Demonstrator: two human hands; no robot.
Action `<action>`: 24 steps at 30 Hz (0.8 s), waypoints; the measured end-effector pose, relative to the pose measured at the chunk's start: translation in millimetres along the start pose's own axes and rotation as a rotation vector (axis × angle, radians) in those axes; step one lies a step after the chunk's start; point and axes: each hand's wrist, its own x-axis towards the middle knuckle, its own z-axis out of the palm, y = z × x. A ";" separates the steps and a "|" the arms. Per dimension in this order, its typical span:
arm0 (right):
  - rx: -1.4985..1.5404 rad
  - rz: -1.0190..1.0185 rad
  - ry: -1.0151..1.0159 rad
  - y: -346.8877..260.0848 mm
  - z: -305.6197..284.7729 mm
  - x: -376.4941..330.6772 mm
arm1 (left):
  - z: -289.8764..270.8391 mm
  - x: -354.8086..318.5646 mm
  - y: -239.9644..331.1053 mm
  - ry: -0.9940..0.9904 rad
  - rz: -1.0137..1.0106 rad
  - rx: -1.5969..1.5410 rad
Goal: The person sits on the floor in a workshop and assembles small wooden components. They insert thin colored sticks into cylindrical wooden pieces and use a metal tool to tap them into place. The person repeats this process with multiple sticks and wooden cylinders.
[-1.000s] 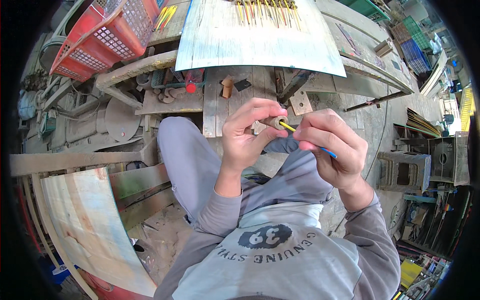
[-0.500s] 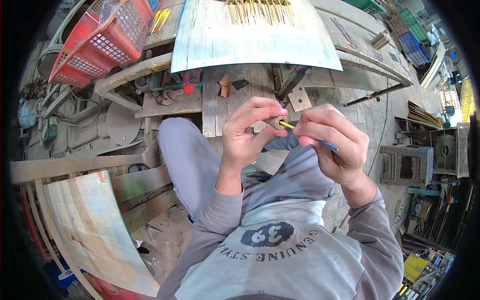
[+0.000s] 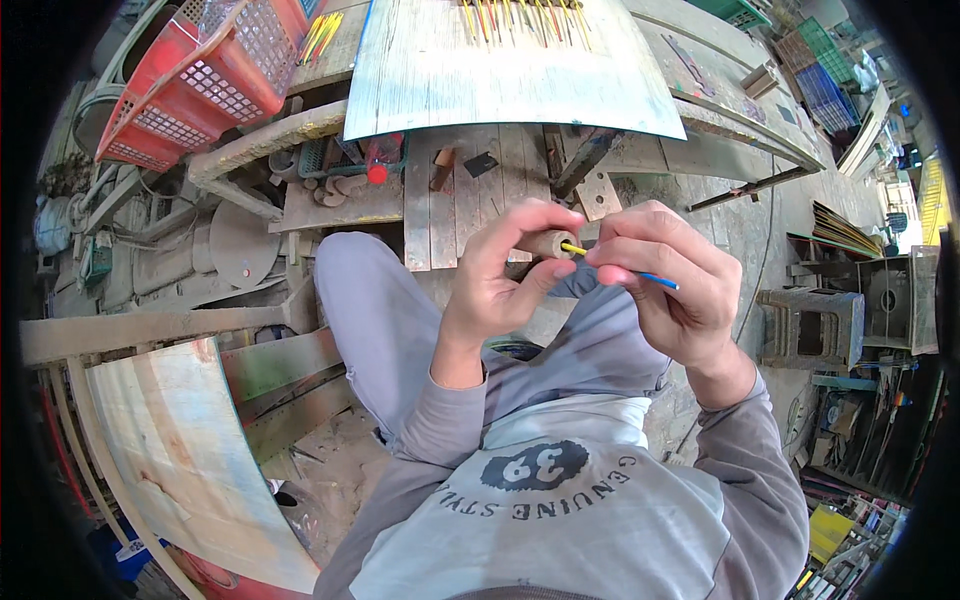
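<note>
Cluttered workshop ground spreads below me: a plank desk (image 3: 455,190) of weathered boards, a pale blue-grey sheet (image 3: 500,70) on it with a row of thin coloured sticks (image 3: 520,15) along its far edge, and a red plastic basket (image 3: 200,75) off to the left.

Both hands work close together above the lap. My left hand (image 3: 500,285) is clenched around a short brown cylinder (image 3: 548,243), thumb and fingers wrapped about its body with one end facing right. My right hand (image 3: 670,285) pinches a thin stick (image 3: 620,265), yellow at the tip and blue farther back, its yellow end touching the cylinder's end face; whether it has gone inside I cannot tell.

I judge the stick light and slender, likely to flex or snap if pushed off-axis, so it is best held near the yellow tip, close to the cylinder. The cylinder looks stiff, small and light, with a matte surface that should not slip; gripping it round the middle keeps its end clear.
</note>
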 end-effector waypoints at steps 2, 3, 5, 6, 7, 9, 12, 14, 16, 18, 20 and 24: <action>0.016 -0.001 0.006 -0.8 0.8 0.9 | 1.2 -0.7 -4.9 0.005 0.034 -0.044; 0.013 0.003 -0.002 -0.6 1.1 1.3 | 1.4 -1.0 -7.2 0.006 0.050 -0.067; 0.006 0.011 -0.018 -0.3 1.6 2.0 | 0.5 -1.5 -7.8 -0.011 0.056 -0.058; 0.008 0.015 -0.022 -0.4 1.5 2.0 | -0.3 -1.5 -8.2 -0.021 0.060 -0.051; 0.011 0.019 -0.026 -0.8 1.1 2.0 | -0.4 -2.6 -9.1 -0.016 0.043 -0.038; 0.022 0.035 -0.044 -1.3 0.0 2.1 | -1.0 -5.1 -9.7 -0.007 0.013 -0.010; 0.042 0.075 -0.075 -3.3 -2.4 2.3 | 1.8 -5.9 -6.3 0.022 0.031 -0.005; 0.046 0.109 -0.079 -4.6 -3.2 2.8 | 1.8 -6.4 -6.6 0.005 0.058 0.049; 0.052 0.107 -0.078 -4.3 -3.7 2.8 | 1.7 -7.4 -8.6 0.004 0.079 0.066; 0.055 0.106 -0.083 -3.9 -4.4 3.0 | 3.3 -7.1 -10.7 0.015 0.100 0.040; 0.053 0.108 -0.093 -3.5 -5.1 3.6 | 3.4 -6.7 -9.1 0.019 0.093 0.060; 0.032 0.133 -0.109 -4.0 -8.8 7.1 | 2.7 -11.4 -13.6 -0.004 0.060 0.002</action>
